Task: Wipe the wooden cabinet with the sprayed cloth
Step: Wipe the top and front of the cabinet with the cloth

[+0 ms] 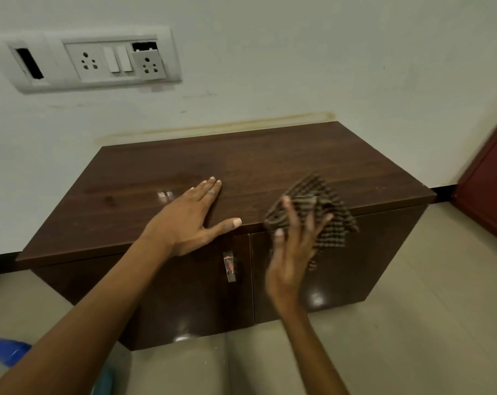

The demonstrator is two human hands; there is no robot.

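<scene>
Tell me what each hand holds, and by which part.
Neither hand grips anything. The left hand lies flat on the cabinet top. The right hand, blurred, presses the cloth with spread fingers against the front edge.

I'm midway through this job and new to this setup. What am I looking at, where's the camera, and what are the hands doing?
No machine here: these are a person's two bare hands, seen by one wide camera worn on the head, looking down. The left hand lies flat on top of the wooden cabinet, fingers straight, holding nothing. The right hand, blurred, presses a dark checked cloth against the top's front edge with spread fingers. A socket panel is on the wall behind.
</scene>
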